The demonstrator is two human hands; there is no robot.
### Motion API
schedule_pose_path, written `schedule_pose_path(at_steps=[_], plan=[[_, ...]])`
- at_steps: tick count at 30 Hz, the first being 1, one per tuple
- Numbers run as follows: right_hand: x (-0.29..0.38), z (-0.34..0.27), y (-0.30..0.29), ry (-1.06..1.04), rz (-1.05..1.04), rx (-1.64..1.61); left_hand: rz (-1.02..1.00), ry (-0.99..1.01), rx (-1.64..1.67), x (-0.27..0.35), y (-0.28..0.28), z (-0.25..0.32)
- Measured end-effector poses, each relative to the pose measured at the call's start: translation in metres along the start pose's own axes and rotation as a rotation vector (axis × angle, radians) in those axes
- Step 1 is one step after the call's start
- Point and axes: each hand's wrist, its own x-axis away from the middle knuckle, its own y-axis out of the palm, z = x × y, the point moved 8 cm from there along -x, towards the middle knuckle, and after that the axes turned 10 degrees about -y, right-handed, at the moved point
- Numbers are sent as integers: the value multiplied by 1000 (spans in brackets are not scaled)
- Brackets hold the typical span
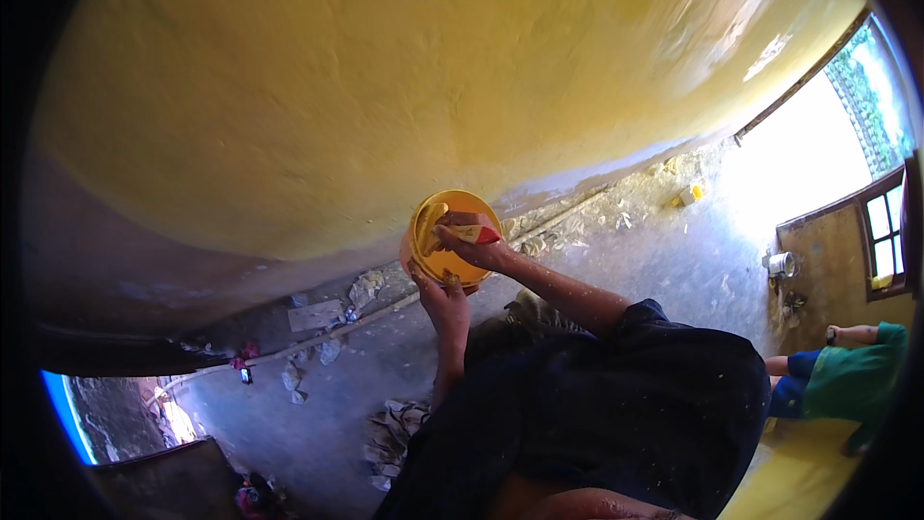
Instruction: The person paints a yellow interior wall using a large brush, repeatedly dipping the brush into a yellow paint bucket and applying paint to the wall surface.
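My left hand (443,300) grips the near rim of a plastic bucket (466,271) with yellow paint inside it. My right hand (469,240) is closed around the handle of a paintbrush (480,233), which is red and pale. Thick yellow paint coats the brush's bristle end (432,220), over the bucket's left inner side. Whether the bristles touch the paint or the wall of the bucket I cannot tell. Just beyond the bucket rises a wall (404,101), mostly coated yellow, with a bare greyish band along its bottom.
A long pole or pipe (375,316) and scraps litter the floor (650,267) along the wall. A board (315,316) lies at left. Crumpled cloth (395,430) is near my legs. At right are a bright doorway (801,137), a metal can (782,264) and a person in green (841,383).
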Motion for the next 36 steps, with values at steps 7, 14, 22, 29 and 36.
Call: schedule_pose_path(at_steps=[7,14,22,29,36], plan=[[4,-1,-38,-21,286,-275,23,-181,234,-11,-33,-16],[-68,-111,-99,-488,639,-13,66,-189,146,-13,-86,-40],[-75,26,-51,-498,818,282,74,-343,213,7,-140,-52],[-35,191,-24,-121,823,262,93,-320,136,18,-172,-66],[-97,28,-84,-385,838,255,25,-367,202,16,-163,-64]])
